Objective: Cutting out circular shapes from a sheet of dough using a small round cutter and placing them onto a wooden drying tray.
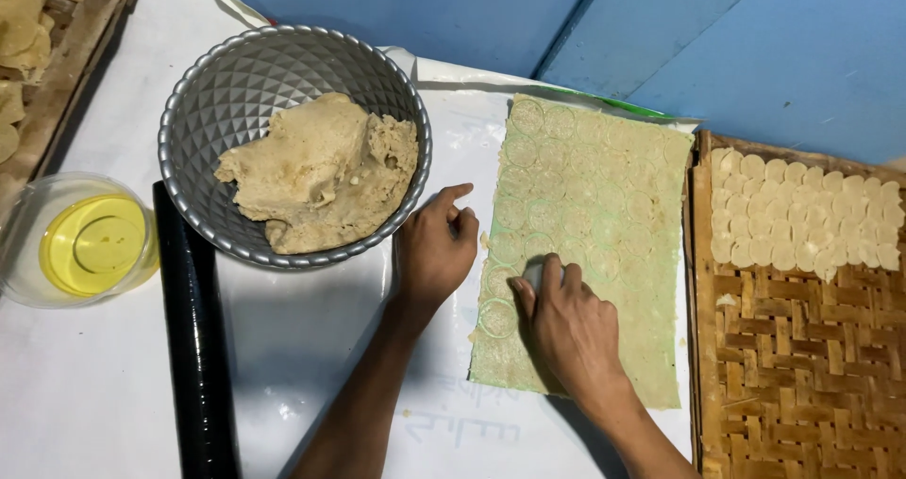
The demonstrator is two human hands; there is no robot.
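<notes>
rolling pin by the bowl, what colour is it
Black, glossy; the rolling pin shows best in the head view.

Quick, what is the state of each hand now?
Left hand: loosely curled, holds nothing, rests beside the dough sheet.
Right hand: closed on a small round cutter, pressing the sheet.

Left hand (436,248) rests loosely curled; right hand (569,320) presses down, fingers bent.

A thin, pale greenish-tan dough sheet (604,215) lies flat on the white table cover, a long rectangle running away from the person, its right edge just beside a woven tray. Rows of round cut marks cover most of its surface; the near end is plain. A small round cutter (535,273), mostly hidden under fingers, stands pressed into the sheet near its left edge.
</notes>
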